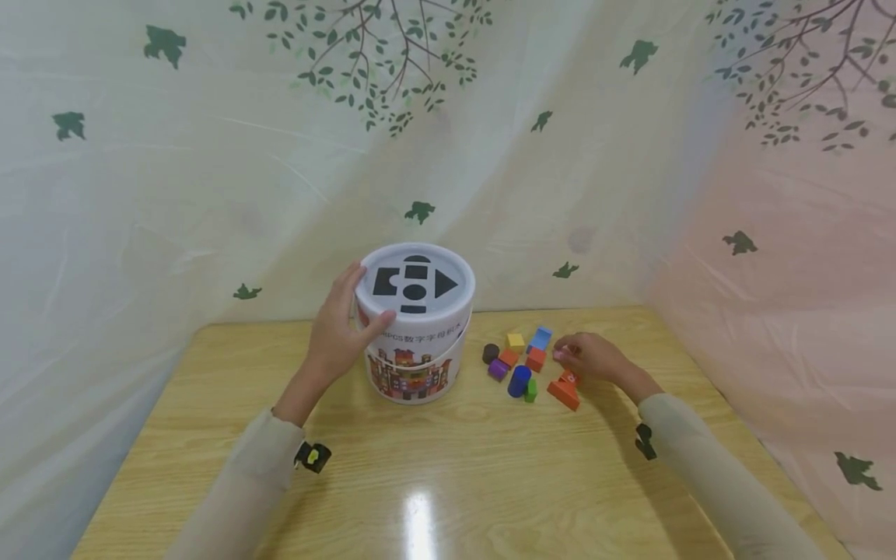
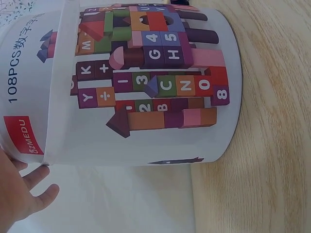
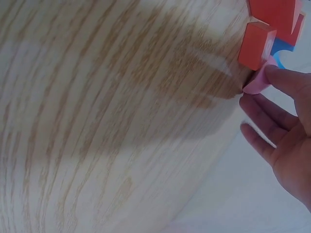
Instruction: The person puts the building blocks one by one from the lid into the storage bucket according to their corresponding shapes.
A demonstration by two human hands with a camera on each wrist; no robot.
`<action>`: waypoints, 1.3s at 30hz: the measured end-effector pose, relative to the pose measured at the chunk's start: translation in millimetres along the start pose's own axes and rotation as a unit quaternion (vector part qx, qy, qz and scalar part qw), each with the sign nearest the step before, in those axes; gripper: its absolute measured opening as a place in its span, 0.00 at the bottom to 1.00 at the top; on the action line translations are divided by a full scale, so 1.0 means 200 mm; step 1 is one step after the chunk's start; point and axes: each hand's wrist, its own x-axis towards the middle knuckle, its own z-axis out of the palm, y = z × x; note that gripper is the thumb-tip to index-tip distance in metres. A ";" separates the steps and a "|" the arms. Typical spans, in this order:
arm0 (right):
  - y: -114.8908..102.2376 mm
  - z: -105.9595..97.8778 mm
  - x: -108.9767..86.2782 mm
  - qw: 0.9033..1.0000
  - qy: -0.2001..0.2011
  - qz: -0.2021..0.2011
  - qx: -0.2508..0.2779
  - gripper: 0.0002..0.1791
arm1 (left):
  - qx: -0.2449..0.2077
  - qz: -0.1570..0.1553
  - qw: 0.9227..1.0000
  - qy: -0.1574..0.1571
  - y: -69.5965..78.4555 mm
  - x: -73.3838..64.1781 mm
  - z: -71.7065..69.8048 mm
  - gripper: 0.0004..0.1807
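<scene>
A white bucket (image 1: pixel 413 373) with printed block pictures stands upright on the table, its lid (image 1: pixel 364 292) cut with dark shaped holes. My left hand (image 1: pixel 336 330) rests on the lid's left edge, thumb at the front, fingers spread along the side; the left wrist view shows the bucket's printed wall (image 2: pixel 116 145) close up. To the right, my right hand (image 1: pixel 595 358) pinches a pink block (image 3: pixel 260 80), which looks half-round, between thumb and fingers at the table top. Beside it lie an orange-red block (image 3: pixel 255 46) and an orange-red triangular block (image 1: pixel 563 394).
Several small blocks lie right of the bucket, among them a blue cylinder (image 1: pixel 519 381), a green block (image 1: pixel 530 390), a yellow block (image 1: pixel 515 342), a purple block (image 1: pixel 498 369) and a light blue block (image 1: pixel 540 339). A patterned cloth (image 1: pixel 525 194) hangs behind the wooden table (image 1: pixel 490 474).
</scene>
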 end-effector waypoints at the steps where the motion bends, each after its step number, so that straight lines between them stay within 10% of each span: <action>1: 0.00 0.00 0.00 1.000 0.001 -0.004 0.003 0.14 | -0.001 0.000 1.000 0.000 0.00 0.00 0.00 0.48; 39: 0.01 -0.03 0.07 0.999 0.018 -0.011 -0.033 0.10 | 0.024 0.010 1.000 0.003 0.00 0.00 -0.01 0.49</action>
